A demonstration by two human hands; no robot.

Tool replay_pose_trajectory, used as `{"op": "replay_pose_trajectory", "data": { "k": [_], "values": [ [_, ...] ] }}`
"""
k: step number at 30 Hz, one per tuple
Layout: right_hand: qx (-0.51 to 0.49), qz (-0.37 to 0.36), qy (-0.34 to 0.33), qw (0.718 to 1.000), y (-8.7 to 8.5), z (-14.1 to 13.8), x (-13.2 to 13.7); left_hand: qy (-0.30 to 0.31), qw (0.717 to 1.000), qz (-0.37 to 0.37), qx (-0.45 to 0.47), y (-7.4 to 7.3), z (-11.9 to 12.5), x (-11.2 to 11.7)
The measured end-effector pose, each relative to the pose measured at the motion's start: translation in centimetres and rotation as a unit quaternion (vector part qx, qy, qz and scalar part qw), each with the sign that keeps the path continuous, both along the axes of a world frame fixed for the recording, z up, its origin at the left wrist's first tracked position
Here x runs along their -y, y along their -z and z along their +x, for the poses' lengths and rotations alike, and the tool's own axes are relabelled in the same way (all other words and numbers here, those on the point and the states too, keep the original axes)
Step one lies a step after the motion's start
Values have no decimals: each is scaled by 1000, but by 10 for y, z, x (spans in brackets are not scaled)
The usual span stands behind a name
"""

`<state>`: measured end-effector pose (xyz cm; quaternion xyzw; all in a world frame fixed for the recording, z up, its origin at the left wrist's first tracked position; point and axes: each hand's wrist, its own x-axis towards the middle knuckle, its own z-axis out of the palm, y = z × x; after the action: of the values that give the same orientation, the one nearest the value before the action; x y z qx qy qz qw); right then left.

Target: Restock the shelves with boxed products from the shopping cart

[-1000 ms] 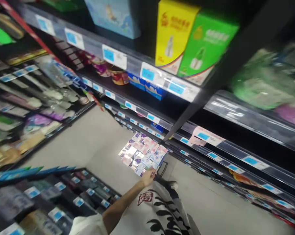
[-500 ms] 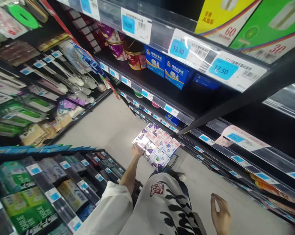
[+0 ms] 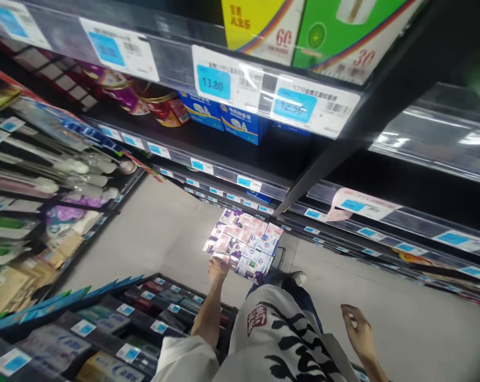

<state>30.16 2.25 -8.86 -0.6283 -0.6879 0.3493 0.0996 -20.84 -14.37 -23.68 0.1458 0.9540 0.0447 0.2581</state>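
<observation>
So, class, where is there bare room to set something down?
Bare floor shows between the patterned surface and the hanging goods, and between the right hand and the tall shelving. Crowded: low shelves beside the left forearm.

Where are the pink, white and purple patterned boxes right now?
In the head view, the patterned boxes sit just below centre, with the bare left hand at their lower-left edge and the black shelf upright above their right side.

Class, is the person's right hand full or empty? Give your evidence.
Empty, as far as can be seen: the right hand is loosely curled, nothing shows in it, and pale floor is visible through the curl.
</observation>
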Motion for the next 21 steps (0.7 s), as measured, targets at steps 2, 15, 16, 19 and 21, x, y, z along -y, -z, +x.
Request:
{"op": "replay_pose_trajectory", "data": {
  "k": [2,15,16,19,21],
  "values": [
    [-17,-1,-9,1000,3,-9,1,-18,999,30,9,-3,7,3],
    [-199,-170,91,961,3,-149,-9,196,908,305,208,-76,143,-76],
    [-211,-180,97,956,6,-159,-9,239,887,330,218,-90,150,-88],
    [-269,-171,129,939,8,-177,-8,345,825,395,211,-134,160,-120],
    [-336,-152,178,912,1,-179,-9,381,801,419,192,-158,163,-136]
  ]
}}
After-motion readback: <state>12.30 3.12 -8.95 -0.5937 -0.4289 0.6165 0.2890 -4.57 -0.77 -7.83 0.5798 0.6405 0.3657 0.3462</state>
